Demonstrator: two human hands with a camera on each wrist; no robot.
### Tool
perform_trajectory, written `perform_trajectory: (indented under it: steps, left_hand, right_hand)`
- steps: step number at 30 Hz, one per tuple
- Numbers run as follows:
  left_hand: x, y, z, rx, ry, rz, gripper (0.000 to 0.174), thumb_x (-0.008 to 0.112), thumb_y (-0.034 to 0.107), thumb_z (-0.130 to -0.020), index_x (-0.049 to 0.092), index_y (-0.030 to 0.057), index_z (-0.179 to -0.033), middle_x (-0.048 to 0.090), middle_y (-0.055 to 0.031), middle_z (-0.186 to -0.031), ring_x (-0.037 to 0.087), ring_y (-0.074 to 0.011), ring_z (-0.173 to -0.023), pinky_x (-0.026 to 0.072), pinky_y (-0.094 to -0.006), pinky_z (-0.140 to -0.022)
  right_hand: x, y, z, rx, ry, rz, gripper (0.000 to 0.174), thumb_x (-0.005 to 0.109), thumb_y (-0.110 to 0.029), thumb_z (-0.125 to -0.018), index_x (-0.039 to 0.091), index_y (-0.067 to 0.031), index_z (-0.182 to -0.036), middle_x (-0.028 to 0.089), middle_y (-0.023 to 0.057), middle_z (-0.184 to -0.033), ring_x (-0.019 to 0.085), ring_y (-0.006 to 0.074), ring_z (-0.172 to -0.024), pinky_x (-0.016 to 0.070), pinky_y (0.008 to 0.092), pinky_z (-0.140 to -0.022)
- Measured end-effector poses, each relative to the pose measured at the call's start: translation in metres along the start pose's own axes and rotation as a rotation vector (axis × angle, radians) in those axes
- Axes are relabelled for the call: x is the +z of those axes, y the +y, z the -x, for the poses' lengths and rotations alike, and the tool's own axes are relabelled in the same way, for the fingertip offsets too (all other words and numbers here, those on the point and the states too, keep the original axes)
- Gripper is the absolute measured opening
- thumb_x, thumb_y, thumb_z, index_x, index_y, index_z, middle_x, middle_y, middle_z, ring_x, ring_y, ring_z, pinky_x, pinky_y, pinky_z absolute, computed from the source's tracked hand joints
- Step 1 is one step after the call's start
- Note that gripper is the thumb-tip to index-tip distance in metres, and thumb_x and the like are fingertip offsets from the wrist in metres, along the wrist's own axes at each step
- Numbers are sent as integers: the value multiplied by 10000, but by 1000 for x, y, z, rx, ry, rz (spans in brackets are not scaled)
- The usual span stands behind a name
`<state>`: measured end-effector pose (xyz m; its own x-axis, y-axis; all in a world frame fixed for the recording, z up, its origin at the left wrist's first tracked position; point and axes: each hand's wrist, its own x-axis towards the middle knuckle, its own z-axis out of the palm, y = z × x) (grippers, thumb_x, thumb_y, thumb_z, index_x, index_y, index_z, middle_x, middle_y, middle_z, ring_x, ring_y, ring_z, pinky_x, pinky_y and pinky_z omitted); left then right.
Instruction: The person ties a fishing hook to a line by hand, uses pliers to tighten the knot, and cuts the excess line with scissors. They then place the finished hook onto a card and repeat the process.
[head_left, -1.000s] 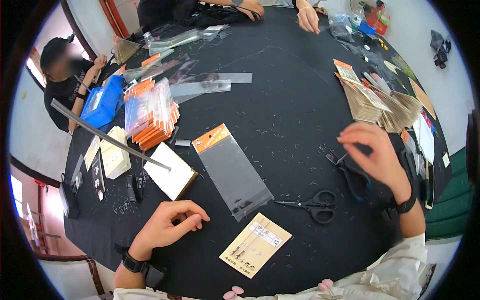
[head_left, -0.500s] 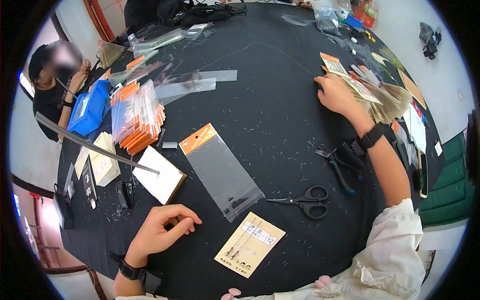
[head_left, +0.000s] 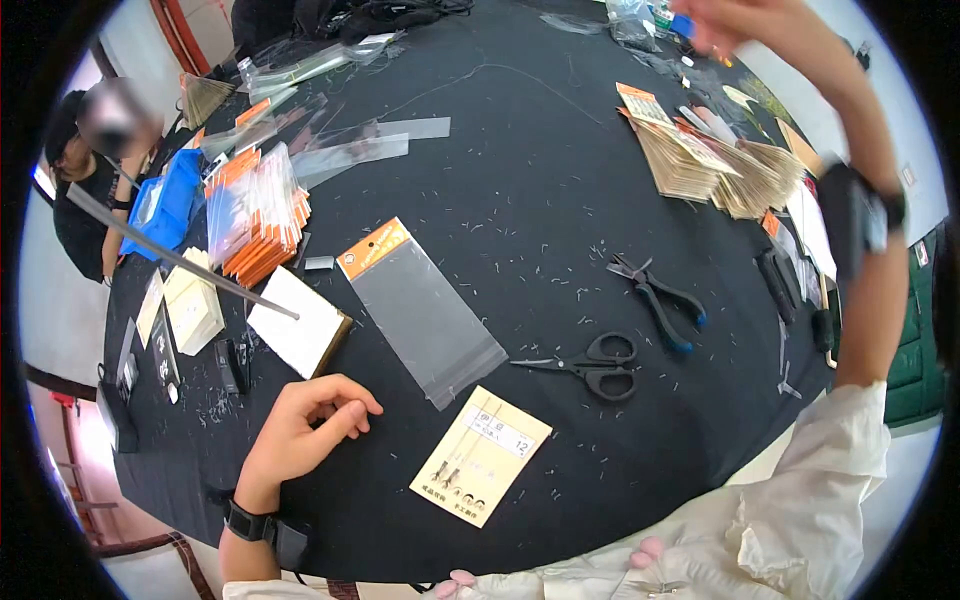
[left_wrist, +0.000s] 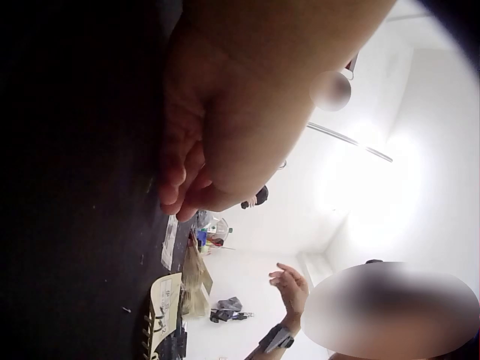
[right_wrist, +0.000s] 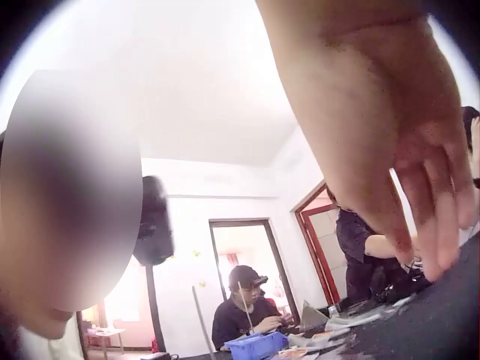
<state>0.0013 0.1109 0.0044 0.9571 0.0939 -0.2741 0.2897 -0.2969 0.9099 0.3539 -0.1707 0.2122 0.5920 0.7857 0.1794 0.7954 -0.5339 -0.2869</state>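
Note:
My left hand (head_left: pixel 310 425) rests on the black table with its fingers loosely curled and nothing in them. Just right of it lies a cream card (head_left: pixel 480 455) with printed hooks and black lettering. Farther up is a flat clear plastic bag (head_left: pixel 425 320) with an orange header. My right hand (head_left: pixel 735 25) is raised high at the upper right, partly cut off by the head view's top edge. In the right wrist view its fingers (right_wrist: pixel 442 217) hang straight and hold nothing. Black scissors (head_left: pixel 600 367) lie beside the card, with blue-handled pliers (head_left: pixel 660 300) beyond them.
A white-topped block (head_left: pixel 295 325) and a pile of orange-headed packets (head_left: pixel 255 225) sit on the left, near a blue bin (head_left: pixel 165 205). Bundled cards (head_left: pixel 665 160) stand at the right. A thin grey rod (head_left: pixel 180 250) slants across the left. Another person sits beyond the bin.
My right hand has gone from above the pliers to the bundled cards, then up and away to the upper right, empty. The left hand keeps its pose; the head view has shifted slightly.

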Motion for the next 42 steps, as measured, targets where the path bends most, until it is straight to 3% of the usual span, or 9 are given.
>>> perform_trajectory:
  steps: [2,3,6,8,18,26,27,33,42]
  left_hand:
    - [0,1,0,31,-1,24,147,535,102,-899,627,-11,-886,616,-38,-766,575,-77,-674,453,-199,-605]
    - [0,4,1,19,-8,22,148,535,105,-899,629,-8,-892,615,-33,-775,573,-74,-694,458,-201,-620]
    - [0,3,2,36,-11,32,152,534,110,-900,632,-7,-902,615,-30,-777,571,-69,-705,458,-200,-624]
    - [0,3,2,50,-17,46,151,532,111,-899,640,6,-915,613,-22,-764,570,-61,-708,449,-192,-612]
    - [-1,-2,1,70,-12,-16,136,540,98,-882,652,27,-913,629,-25,-741,588,-61,-659,419,-185,-546]
    - [-3,5,0,33,-27,-16,160,537,121,-895,634,-6,-902,626,-38,-783,573,-77,-688,463,-207,-615]
    - [-3,1,0,62,-22,-13,146,537,112,-892,640,9,-904,626,-32,-769,583,-72,-678,448,-200,-583]
    - [0,-6,0,107,-33,15,152,529,118,-901,639,15,-917,613,-21,-770,572,-61,-686,439,-193,-577]
    - [1,6,6,104,-32,-13,189,504,171,-923,626,27,-941,592,-2,-753,546,-55,-685,431,-197,-586]
  right_hand:
    - [31,-2,-32,217,146,110,100,611,-122,-852,599,-33,-896,562,1,-612,495,55,-485,375,178,-443]
    - [61,44,-53,20,149,265,229,546,-133,-824,648,-19,-995,656,60,-776,621,142,-703,495,268,-643]
    - [150,96,-78,59,-11,342,151,606,-136,-706,686,-48,-799,668,121,-784,650,250,-754,507,363,-689]
    - [188,90,-69,161,-5,422,189,611,-100,-701,650,13,-846,655,219,-843,644,358,-807,512,423,-743]
    - [211,101,-75,220,61,414,123,587,-32,-727,608,37,-828,635,256,-850,632,378,-834,509,424,-753]
    - [190,81,-64,161,316,198,152,620,-158,-699,612,-7,-718,652,189,-823,629,363,-792,499,422,-708]
    - [183,80,-66,131,388,195,194,604,-196,-719,601,-2,-718,654,177,-808,651,289,-772,499,384,-672]
    - [115,30,-48,72,357,-578,214,553,-279,-817,616,-75,-815,668,61,-841,627,101,-789,482,271,-654]
    - [108,-46,51,-54,177,-867,149,566,-265,-869,601,-121,-863,636,56,-1052,572,89,-899,431,235,-739]
